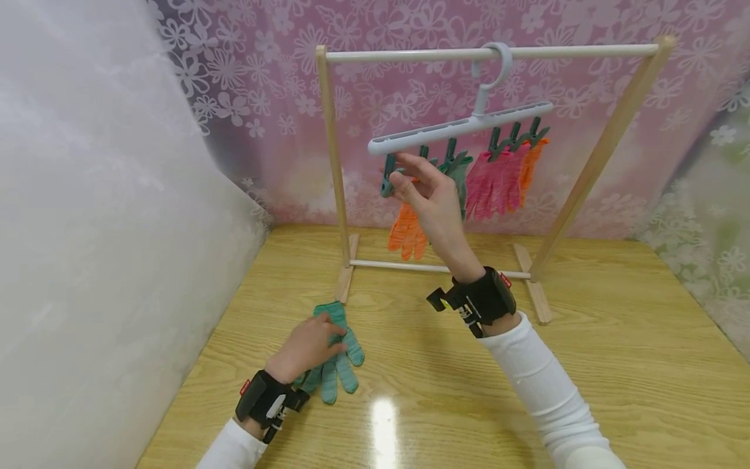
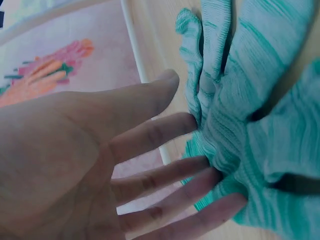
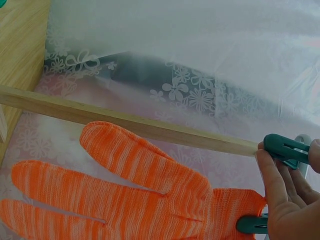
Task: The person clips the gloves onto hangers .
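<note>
On the table, a green striped knit glove (image 1: pixel 342 384) lies under my left hand (image 1: pixel 307 348). In the left wrist view the fingers are extended, with their tips against the fabric of the glove (image 2: pixel 235 135). Up at the left end of a pale hanger (image 1: pixel 422 135), my right hand (image 1: pixel 438 212) pinches a dark green clip (image 1: pixel 387 179) between thumb and fingers. No glove hangs from this clip (image 3: pixel 285 147) in the right wrist view. Close beside it an orange glove (image 3: pixel 145 200) hangs from another green clip (image 3: pixel 250 224), partly behind the right hand in the head view.
The hanger hooks over the white bar (image 1: pixel 404 56) of a wooden rack (image 1: pixel 335 163) and tilts down leftward. Farther along it hang a green glove (image 1: pixel 461 182), a pink glove (image 1: pixel 495 185) and an orange glove (image 1: pixel 529 170). Flowered curtains (image 1: pixel 263 78) enclose the wooden table (image 1: pixel 615 365).
</note>
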The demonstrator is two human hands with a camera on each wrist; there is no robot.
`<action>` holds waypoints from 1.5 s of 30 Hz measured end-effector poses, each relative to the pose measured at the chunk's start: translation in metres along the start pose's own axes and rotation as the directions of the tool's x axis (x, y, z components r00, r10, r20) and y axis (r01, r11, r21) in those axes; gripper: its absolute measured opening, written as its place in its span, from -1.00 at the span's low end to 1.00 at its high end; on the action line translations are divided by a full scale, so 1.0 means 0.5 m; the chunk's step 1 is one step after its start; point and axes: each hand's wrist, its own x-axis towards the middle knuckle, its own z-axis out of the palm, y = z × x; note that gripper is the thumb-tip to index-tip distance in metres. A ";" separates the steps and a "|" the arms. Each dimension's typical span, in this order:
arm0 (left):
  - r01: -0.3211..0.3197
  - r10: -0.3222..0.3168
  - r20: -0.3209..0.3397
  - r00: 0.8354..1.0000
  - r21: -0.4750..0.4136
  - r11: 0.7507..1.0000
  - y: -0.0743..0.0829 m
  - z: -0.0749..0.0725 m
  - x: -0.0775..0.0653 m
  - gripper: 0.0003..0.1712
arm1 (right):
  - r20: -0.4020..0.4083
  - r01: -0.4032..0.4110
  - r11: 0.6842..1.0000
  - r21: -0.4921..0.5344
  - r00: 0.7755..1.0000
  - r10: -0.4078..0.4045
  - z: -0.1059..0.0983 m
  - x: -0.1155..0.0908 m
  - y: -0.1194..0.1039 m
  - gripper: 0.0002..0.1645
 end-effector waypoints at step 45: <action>-0.245 0.247 0.031 0.968 -0.060 0.968 0.052 0.037 0.203 -0.67 | 0.018 -0.009 1.000 0.006 1.000 0.009 -0.005 -0.001 0.003 -0.48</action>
